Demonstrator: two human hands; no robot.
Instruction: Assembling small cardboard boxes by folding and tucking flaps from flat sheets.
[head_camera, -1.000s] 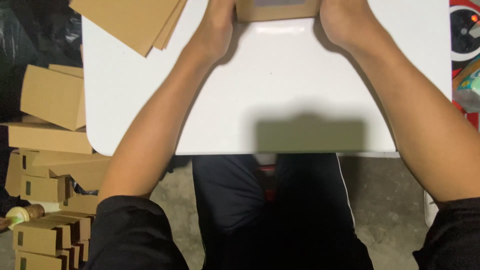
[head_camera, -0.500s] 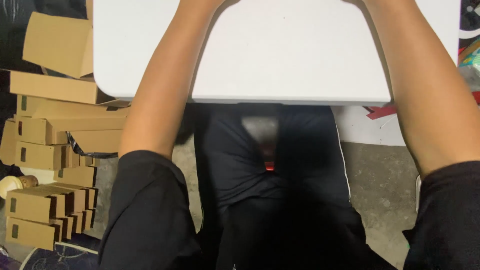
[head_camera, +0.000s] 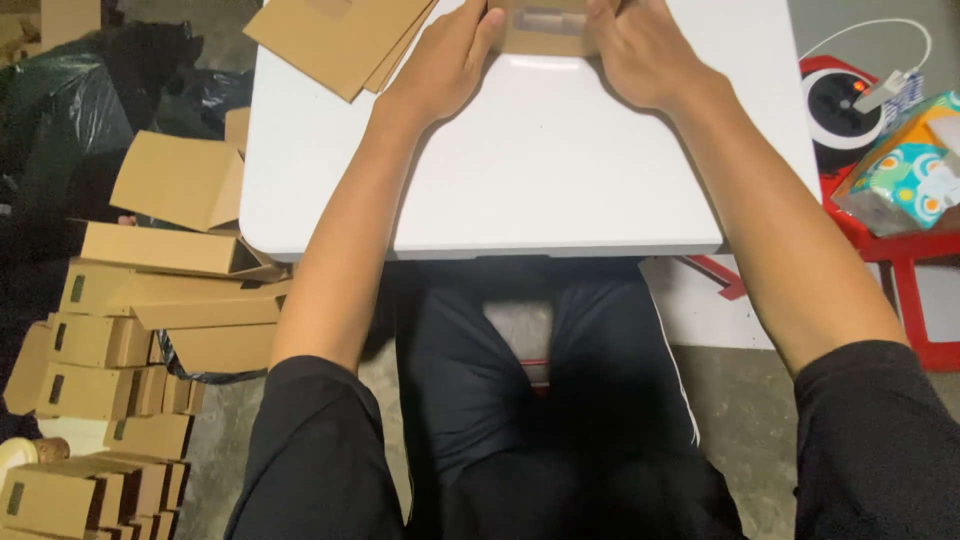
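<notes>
white desk (head_camera: 560, 170) at top edge: left hand (head_camera: 445, 60) and right hand (head_camera: 640, 55) both grip a small cardboard box (head_camera: 545, 25); flat cardboard sheets (head_camera: 335, 35) lie just beside.

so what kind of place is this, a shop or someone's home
Most likely an informal packing corner, perhaps at home, not a shop. Both hands work a small cardboard box on a white folding table, flat box blanks lie beside them, and finished boxes are heaped on the concrete floor.
</notes>
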